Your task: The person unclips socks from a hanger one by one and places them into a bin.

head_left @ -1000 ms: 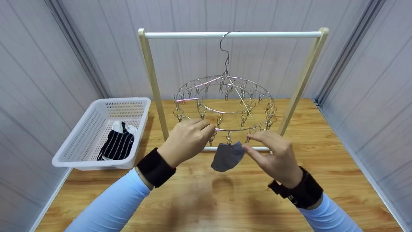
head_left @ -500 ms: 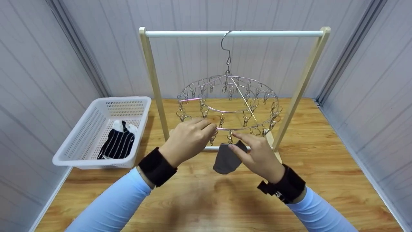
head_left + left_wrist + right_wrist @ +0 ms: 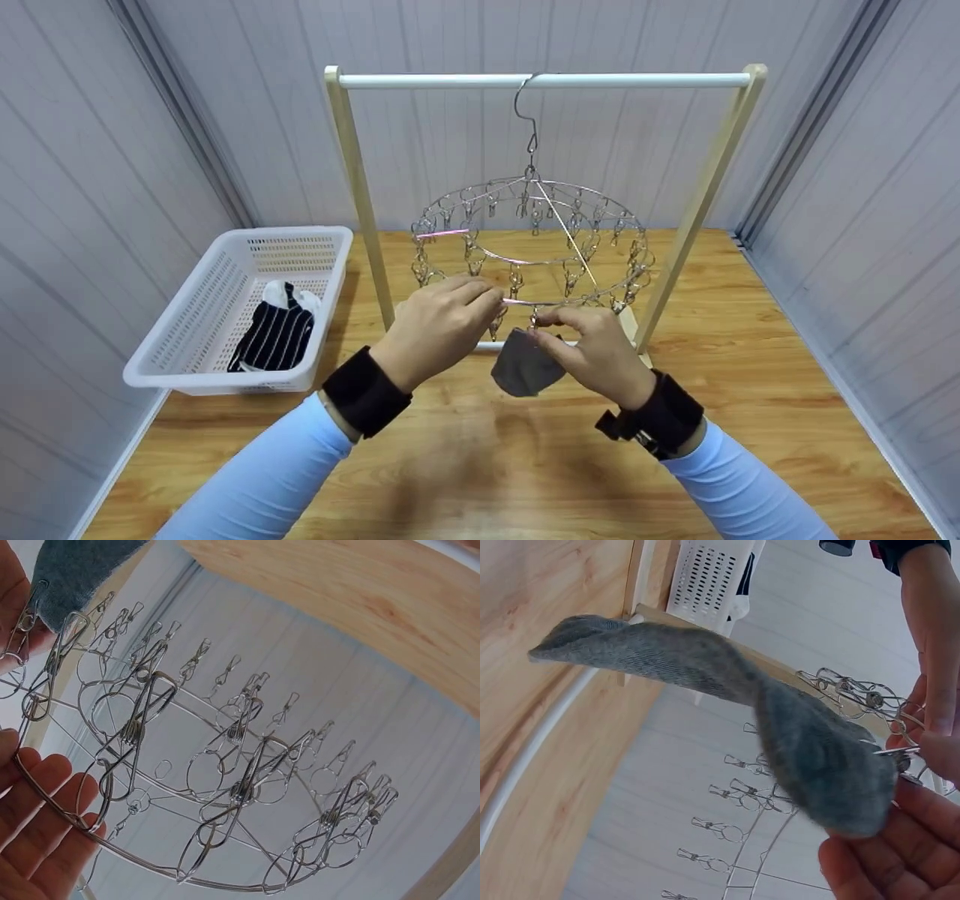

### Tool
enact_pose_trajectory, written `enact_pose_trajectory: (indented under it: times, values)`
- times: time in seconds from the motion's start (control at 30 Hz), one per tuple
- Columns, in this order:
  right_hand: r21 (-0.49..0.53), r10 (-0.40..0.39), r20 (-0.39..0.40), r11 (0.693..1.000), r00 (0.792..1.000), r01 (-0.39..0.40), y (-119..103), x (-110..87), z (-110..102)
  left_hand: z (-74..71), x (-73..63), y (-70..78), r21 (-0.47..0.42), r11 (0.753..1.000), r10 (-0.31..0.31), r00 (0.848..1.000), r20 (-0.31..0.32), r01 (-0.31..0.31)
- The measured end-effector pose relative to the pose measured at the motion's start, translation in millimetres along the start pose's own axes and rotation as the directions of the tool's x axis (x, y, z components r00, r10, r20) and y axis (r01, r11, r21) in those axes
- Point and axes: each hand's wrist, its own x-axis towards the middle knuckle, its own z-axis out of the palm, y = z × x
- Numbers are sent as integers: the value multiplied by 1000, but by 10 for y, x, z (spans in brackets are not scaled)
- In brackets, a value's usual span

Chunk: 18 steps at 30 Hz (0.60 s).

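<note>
A grey sock (image 3: 525, 366) hangs from a metal clip (image 3: 901, 759) at the front edge of the round wire clip hanger (image 3: 551, 303). My right hand (image 3: 600, 351) pinches that clip between thumb and fingers, just above the sock. In the right wrist view the clip's tip lies on the sock's edge, and the sock (image 3: 817, 750) droops away from my fingers. With my left hand (image 3: 442, 319) I hold the hanger's front rim, left of the clip. The left wrist view shows my left fingers (image 3: 56, 799) against the outer wire, with several bare clips (image 3: 240, 787) nearby.
The hanger's hook (image 3: 525, 112) sits over the white rail (image 3: 637, 79) of a wooden stand (image 3: 701, 202). On the left, a white plastic basket (image 3: 225, 384) contains a black striped garment (image 3: 274, 337) with white parts. Panelled walls surround the wooden surface (image 3: 480, 465).
My right hand has moved left from the sock's right edge to the clip and now pinches it. The hanger has swung slightly right. My left hand stays on the rim.
</note>
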Motion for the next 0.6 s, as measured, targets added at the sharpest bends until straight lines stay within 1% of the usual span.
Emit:
enact_pose_trajectory:
  times: [0.13, 0.37, 0.6]
  values:
    - [20, -9, -25, 1000, 1000, 10, -1, 11, -5, 11, -17, -7, -10, 1000, 4, 999, -34, -4]
    - [9, -35, -55, 999, 998, 36, -23, 23, -4, 17, -54, -2, -26, 1000, -10, 996, -86, 8]
    - [10, -42, -72, 999, 997, 43, -33, 17, -1, -8, -130, 51, -32, 999, -34, 987, -159, 29]
